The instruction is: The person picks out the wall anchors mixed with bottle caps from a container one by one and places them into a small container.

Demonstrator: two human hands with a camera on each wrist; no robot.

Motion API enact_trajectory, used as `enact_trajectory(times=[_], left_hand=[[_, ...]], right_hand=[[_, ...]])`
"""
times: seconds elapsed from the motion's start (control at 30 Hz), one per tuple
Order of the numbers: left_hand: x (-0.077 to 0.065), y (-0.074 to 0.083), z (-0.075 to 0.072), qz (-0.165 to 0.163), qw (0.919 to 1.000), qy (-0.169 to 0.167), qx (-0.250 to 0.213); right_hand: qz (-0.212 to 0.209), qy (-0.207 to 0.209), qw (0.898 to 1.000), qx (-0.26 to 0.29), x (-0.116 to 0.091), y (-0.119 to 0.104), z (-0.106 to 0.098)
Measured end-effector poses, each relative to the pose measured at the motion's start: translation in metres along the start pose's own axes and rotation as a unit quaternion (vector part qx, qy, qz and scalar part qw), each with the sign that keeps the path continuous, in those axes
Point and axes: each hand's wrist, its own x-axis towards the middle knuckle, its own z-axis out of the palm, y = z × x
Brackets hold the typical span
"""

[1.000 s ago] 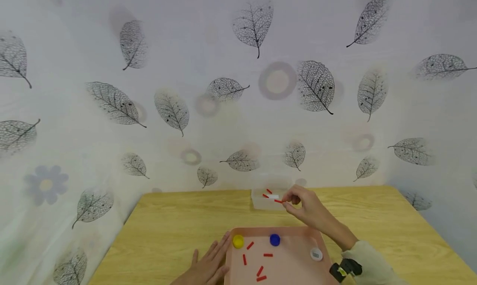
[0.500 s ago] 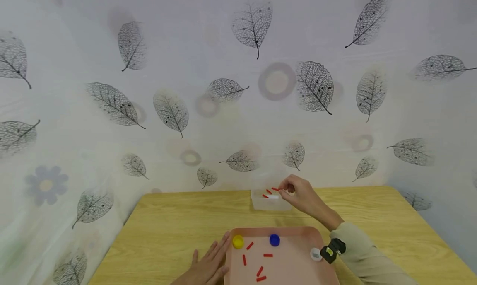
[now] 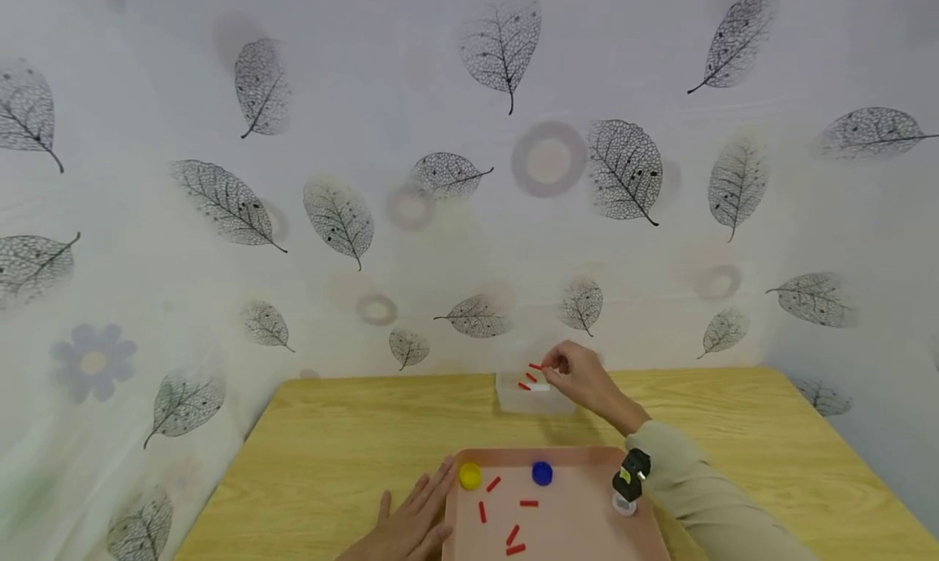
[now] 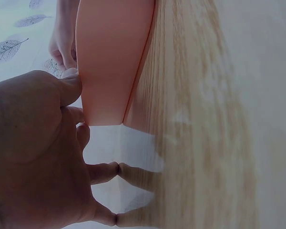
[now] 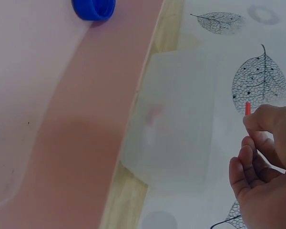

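Note:
My right hand (image 3: 583, 377) pinches a short red stick (image 3: 536, 367) between thumb and fingertips, above the back of a translucent white box (image 3: 531, 401). In the right wrist view the stick's tip (image 5: 248, 109) pokes out past the thumb. Two more red sticks (image 3: 531, 377) and a white piece (image 3: 539, 387) show inside the box. My left hand (image 3: 407, 520) lies with fingers spread along the left edge of the pink tray (image 3: 539, 454). In the left wrist view, the thumb and a finger touch the tray's wall (image 4: 112, 62), while other fingertips rest on the table.
The tray holds several red sticks (image 3: 529, 504), a yellow cap (image 3: 469, 476), a blue cap (image 3: 542, 473) and a white cap (image 3: 624, 505), partly covered by the black wrist camera (image 3: 632, 474). A leaf-patterned curtain (image 3: 440, 251) hangs behind the wooden table (image 3: 352, 430).
My right hand has moved up and left with the red stick, from the box's front right to over its back. The left hand keeps its place.

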Motion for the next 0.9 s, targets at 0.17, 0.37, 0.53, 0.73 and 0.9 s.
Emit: enact_trajectory(times=[0.17, 0.37, 0.53, 0.73, 0.9], left_hand=[[0.000, -0.002, 0.001, 0.000, 1.0000, -0.005, 0.003], [0.002, -0.005, 0.002, 0.021, 0.9996, 0.005, 0.017], [0.002, -0.004, 0.003, 0.013, 0.9999, 0.002, 0.008], [0.002, -0.004, 0.002, 0.018, 0.9997, 0.005, 0.012], [0.002, -0.004, 0.002, 0.027, 0.9995, 0.009, 0.014]], right_hand=[[0.027, -0.017, 0.999, -0.001, 0.002, 0.008, 0.010], [0.040, -0.020, 0.999, -0.007, 0.006, 0.015, 0.019], [0.059, -0.021, 0.998, -0.001, 0.006, 0.018, 0.025], [0.058, -0.014, 0.998, -0.013, 0.005, 0.022, 0.031], [0.052, -0.017, 0.998, -0.030, 0.006, 0.025, 0.035]])
